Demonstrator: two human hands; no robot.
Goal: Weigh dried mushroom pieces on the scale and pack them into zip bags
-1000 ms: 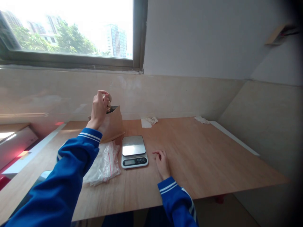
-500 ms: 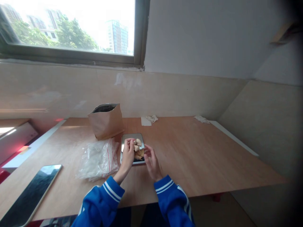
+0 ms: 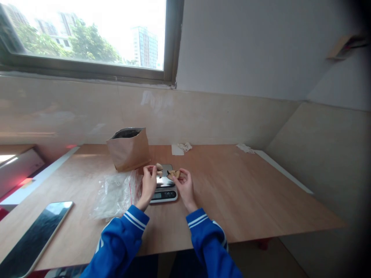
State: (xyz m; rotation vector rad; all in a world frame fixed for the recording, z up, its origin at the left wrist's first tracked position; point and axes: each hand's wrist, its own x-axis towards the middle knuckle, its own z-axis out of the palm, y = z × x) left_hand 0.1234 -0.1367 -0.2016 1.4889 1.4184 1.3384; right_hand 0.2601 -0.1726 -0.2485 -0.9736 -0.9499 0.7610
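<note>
1. From my head camera, the kitchen scale (image 3: 164, 195) is my landmark. Half a second ago my hands were together over it, with the pieces bunched between them; now they have parted, one at each side.
2. My left hand (image 3: 148, 180) is over the scale's left side, fingertips closed in a pinch on some pale bits (image 3: 159, 168), held above the plate (image 3: 166, 181). I cannot tell whether they are one piece or several.
3. My right hand (image 3: 184, 186) is at the scale's right side, thumb and fingertips nearly together on a tan piece (image 3: 174, 174) with a dark edge, which sits over the plate's right side.
4. A second ago my left hand was up at the paper bag (image 3: 129, 150), and my right lay to the right of the scale. The bag stands open-mouthed, behind and left of the scale.
5. The clear plastic bags (image 3: 113, 196) lie just left of the scale, as before. The phone (image 3: 36, 239), mostly hidden by my sleeve a second ago, shows fully farther left.
</note>
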